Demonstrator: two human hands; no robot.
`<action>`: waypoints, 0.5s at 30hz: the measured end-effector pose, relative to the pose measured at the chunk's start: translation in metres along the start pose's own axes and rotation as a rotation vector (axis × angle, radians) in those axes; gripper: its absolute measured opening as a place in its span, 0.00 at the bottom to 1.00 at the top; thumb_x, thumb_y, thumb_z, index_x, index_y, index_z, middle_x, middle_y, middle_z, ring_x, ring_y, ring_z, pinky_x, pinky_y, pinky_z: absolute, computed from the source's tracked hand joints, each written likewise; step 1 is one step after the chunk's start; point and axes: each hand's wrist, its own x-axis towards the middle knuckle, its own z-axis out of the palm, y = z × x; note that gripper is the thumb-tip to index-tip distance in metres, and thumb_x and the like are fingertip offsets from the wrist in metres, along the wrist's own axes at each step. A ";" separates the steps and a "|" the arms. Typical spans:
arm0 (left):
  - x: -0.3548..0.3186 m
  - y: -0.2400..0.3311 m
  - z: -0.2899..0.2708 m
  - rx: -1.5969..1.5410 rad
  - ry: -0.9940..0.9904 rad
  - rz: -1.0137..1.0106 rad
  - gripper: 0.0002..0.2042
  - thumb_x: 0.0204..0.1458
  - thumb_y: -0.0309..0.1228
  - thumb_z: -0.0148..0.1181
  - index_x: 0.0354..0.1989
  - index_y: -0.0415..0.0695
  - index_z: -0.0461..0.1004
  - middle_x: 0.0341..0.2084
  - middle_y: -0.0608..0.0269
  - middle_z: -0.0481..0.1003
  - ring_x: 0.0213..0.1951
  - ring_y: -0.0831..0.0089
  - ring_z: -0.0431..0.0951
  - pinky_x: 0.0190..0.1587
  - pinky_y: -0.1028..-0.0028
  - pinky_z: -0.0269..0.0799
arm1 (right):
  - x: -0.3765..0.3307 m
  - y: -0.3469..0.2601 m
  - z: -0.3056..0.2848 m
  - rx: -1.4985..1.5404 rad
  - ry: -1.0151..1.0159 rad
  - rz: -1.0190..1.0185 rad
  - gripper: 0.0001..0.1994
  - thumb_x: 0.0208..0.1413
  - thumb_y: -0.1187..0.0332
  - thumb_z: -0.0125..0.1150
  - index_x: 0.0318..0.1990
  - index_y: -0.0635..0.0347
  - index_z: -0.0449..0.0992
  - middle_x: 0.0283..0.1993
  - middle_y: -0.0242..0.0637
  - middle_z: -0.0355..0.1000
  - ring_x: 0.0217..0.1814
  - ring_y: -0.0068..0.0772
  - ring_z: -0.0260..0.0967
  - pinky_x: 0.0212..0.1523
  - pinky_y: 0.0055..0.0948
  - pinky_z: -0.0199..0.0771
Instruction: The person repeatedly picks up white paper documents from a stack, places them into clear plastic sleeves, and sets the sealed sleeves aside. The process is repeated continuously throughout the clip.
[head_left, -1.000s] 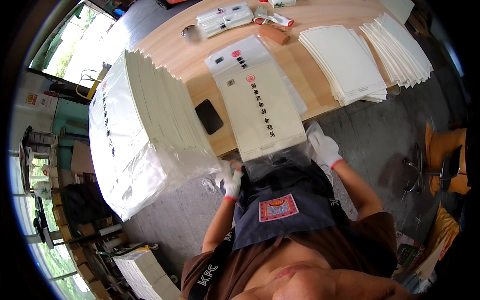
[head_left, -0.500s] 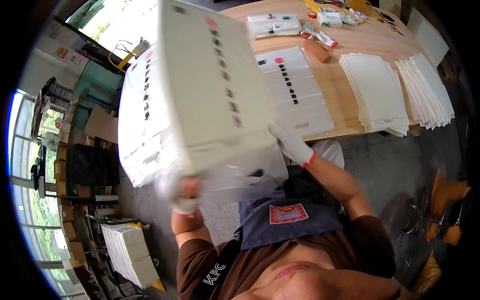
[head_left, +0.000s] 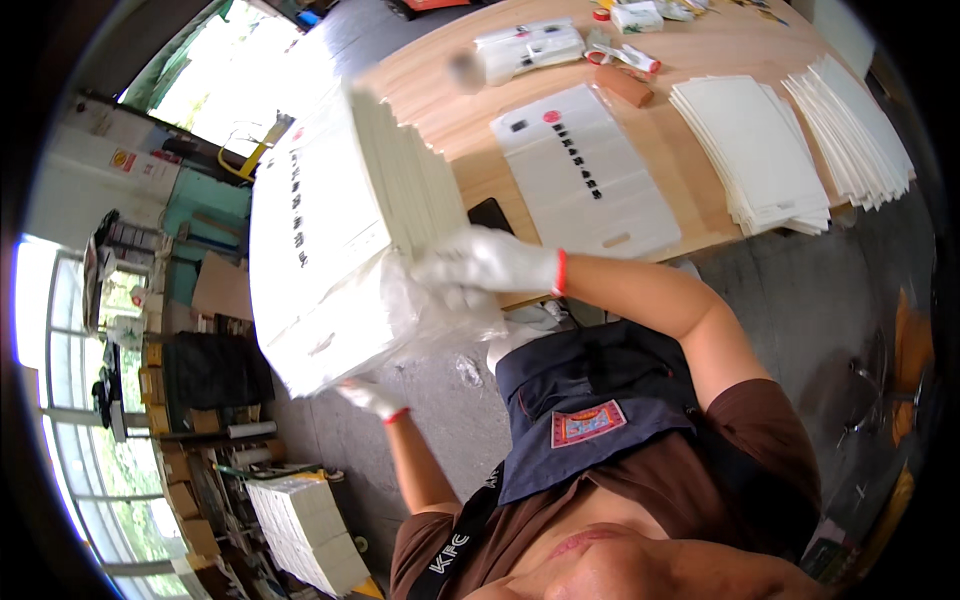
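A tall pile of white packs in clear printed plastic bags point(head_left: 310, 220) stands at the table's left end. Its right side shows the layered edges of many white sheets point(head_left: 405, 170). My right hand point(head_left: 490, 262), in a white glove with a red cuff, presses at the near right corner of the pile. Blurred, its fingers bend around the loose plastic there. My left hand point(head_left: 375, 399), gloved the same way, reaches to the pile's lower near edge with its fingers stretched out. The fingertips are partly hidden under the plastic.
A flat printed plastic bag point(head_left: 590, 170) lies on the wooden table point(head_left: 440, 85). Beside the pile is a dark flat object point(head_left: 490, 215). Two fanned stacks of white sheets point(head_left: 750, 150) lie to the right. Folded bags point(head_left: 530, 50) and a brown block point(head_left: 625, 86) are farther back.
The printed pack that was raised between both hands is now down at the pile on the left. My right hand has moved left, and my left hand has dropped lower.
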 end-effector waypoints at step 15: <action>-0.181 0.253 0.331 0.138 -1.330 0.434 0.07 0.48 0.35 0.58 0.32 0.48 0.74 0.33 0.56 0.75 0.42 0.58 0.73 0.44 0.62 0.67 | -0.231 0.117 0.005 0.101 0.349 0.800 0.14 0.58 0.57 0.53 0.36 0.61 0.74 0.29 0.35 0.75 0.26 0.24 0.72 0.29 0.24 0.74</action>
